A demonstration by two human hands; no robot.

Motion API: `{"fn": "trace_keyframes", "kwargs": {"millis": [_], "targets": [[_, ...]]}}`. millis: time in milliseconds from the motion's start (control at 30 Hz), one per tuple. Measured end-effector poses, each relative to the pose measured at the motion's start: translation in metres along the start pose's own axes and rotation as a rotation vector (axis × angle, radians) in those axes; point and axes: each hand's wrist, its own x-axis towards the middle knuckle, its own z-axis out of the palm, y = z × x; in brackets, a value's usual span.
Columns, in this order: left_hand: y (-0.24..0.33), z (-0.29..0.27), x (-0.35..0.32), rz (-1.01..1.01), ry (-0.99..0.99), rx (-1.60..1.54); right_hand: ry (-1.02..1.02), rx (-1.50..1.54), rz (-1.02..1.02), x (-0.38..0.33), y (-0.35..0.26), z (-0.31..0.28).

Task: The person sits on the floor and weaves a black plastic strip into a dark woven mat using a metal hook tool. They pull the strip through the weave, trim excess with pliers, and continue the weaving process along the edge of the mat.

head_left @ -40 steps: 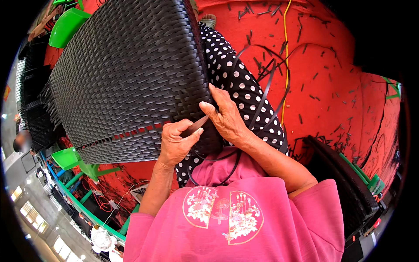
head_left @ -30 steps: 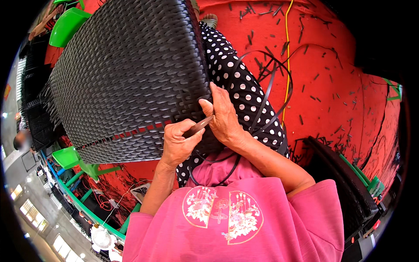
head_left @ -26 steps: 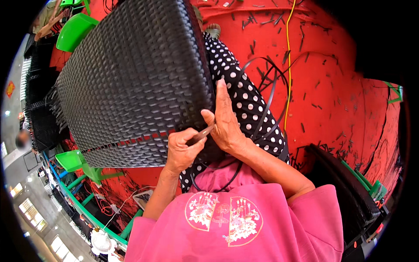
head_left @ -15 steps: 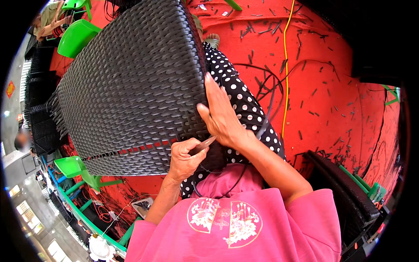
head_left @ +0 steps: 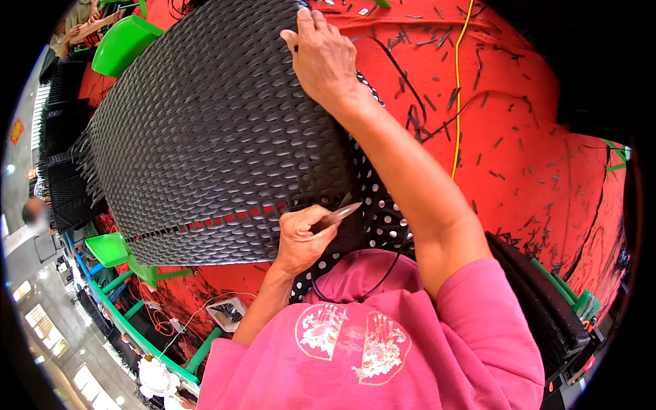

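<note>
Head view: black woven panel [head_left: 212, 116] takes up the upper left to centre, its near right corner over the person's polka-dot trousers [head_left: 386, 205]. Left hand [head_left: 304, 239] is by that corner, thumb and fingers clamped round a pointed tool [head_left: 342, 214], tip aimed right. Just left of it, a narrow slot [head_left: 225, 219] runs across the weave with red showing through. Right hand [head_left: 324, 61] is up at the panel's far right edge, arm stretched out — fingers extended, thumb spread apart from them, palm side hidden. A thin black strip [head_left: 383, 281] loops over the pink shirt [head_left: 369, 342] at the lap. Red floor covering [head_left: 519, 157] at right carries dark scraps and a yellow cable [head_left: 457, 96]; green chair [head_left: 124, 45] upper left, pale tray [head_left: 222, 321] below the panel — contents dark, too small to tell.
</note>
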Motion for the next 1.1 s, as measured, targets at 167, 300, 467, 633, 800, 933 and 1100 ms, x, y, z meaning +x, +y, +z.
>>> {"fn": "trace_keyframes", "kwargs": {"millis": [167, 300, 467, 633, 800, 933, 1100], "targets": [[0.01, 0.0, 0.002, -0.078, 0.021, -0.009, -0.125, 0.414, 0.097, 0.002, 0.038, 0.003], [0.003, -0.015, -0.006, -0.137, 0.045, -0.076, -0.254, 0.71, 0.387, -0.059, 0.031, -0.06], [0.0, -0.011, -0.004, -0.129, 0.035, -0.123, -0.282, 0.368, 0.144, -0.148, -0.011, -0.079], [0.002, -0.011, -0.001, -0.099, 0.017, -0.124, -0.273, 0.243, 0.081, -0.145, -0.01, -0.067], [0.0, -0.012, 0.0, -0.078, -0.003, -0.095, -0.167, 0.21, 0.111, -0.108, -0.015, -0.051], [-0.004, -0.012, 0.003, -0.165, -0.02, -0.162, -0.162, 0.064, 0.076, -0.096, -0.012, -0.036], [0.01, -0.032, 0.012, -0.486, -0.07, -0.332, -0.133, 0.83, 0.378, -0.082, 0.032, -0.046]]}}
